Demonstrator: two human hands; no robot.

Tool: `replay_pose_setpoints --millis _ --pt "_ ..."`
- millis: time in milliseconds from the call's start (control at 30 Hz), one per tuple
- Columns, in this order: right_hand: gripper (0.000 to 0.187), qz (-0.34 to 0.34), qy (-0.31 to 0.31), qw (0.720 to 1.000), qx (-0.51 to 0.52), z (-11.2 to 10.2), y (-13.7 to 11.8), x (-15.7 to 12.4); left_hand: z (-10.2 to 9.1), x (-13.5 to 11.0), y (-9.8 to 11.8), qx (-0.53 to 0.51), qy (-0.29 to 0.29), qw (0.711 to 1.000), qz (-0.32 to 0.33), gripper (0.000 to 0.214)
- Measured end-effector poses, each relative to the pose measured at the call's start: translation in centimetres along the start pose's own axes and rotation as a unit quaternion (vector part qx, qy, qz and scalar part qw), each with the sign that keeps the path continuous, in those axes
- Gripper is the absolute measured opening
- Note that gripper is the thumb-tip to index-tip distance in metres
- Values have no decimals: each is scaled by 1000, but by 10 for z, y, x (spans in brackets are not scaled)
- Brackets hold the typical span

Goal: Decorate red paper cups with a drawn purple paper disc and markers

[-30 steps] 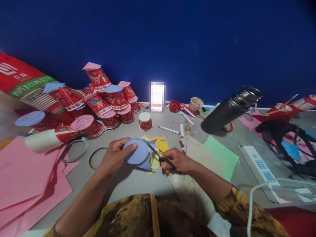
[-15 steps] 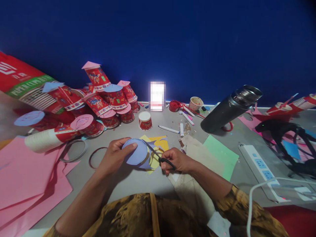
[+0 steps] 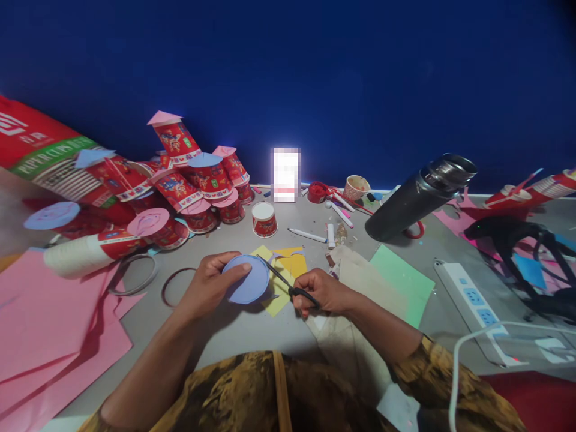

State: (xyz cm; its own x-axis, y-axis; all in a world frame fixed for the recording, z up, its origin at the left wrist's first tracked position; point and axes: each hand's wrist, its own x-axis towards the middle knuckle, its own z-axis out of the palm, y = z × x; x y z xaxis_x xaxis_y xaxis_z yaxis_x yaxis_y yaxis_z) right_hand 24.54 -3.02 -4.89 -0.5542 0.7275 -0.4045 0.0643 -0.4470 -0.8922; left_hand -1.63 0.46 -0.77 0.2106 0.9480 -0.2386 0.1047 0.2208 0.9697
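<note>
The left hand (image 3: 211,279) is closed in a pinch, thumb on top, on a round lavender-blue paper disc (image 3: 245,287), held at the near middle of the grey table (image 3: 238,336). The right hand (image 3: 323,292) has its fingers curled round the handles of a pair of black-handled scissors (image 3: 294,291). Their blades point far and left, to the disc's right edge; whether they touch it I cannot tell. Beneath the scissors lies a yellow paper sheet (image 3: 275,306), with an orange-yellow paper piece (image 3: 296,264) just beyond it. Farther off stands a short red patterned paper cup with a white top (image 3: 264,223). To its right lies a slim white marker pen (image 3: 307,235). Large pink paper sheets (image 3: 49,306) lie on the left, and a light green paper sheet (image 3: 400,276) on the right.
</note>
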Motion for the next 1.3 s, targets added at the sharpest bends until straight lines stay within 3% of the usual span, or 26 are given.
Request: replay_pose_setpoints --millis 433,767,967,1200,1300 --pt "58 9 -12 1000 -1 -2 4 1 -3 -2 7 17 1 1000 17 36" --pt "64 -28 8 999 13 -3 6 0 6 0 6 -17 20 999 -28 37" --pt "67 -92 50 988 109 0 1 1 21 -2 0 9 -27 998 -62 40" --pt "53 -104 145 979 103 5 -3 5 46 -6 8 104 -107 989 16 34" --pt "47 -99 154 977 106 7 -3 6 49 -6 6 116 -115 986 33 34"
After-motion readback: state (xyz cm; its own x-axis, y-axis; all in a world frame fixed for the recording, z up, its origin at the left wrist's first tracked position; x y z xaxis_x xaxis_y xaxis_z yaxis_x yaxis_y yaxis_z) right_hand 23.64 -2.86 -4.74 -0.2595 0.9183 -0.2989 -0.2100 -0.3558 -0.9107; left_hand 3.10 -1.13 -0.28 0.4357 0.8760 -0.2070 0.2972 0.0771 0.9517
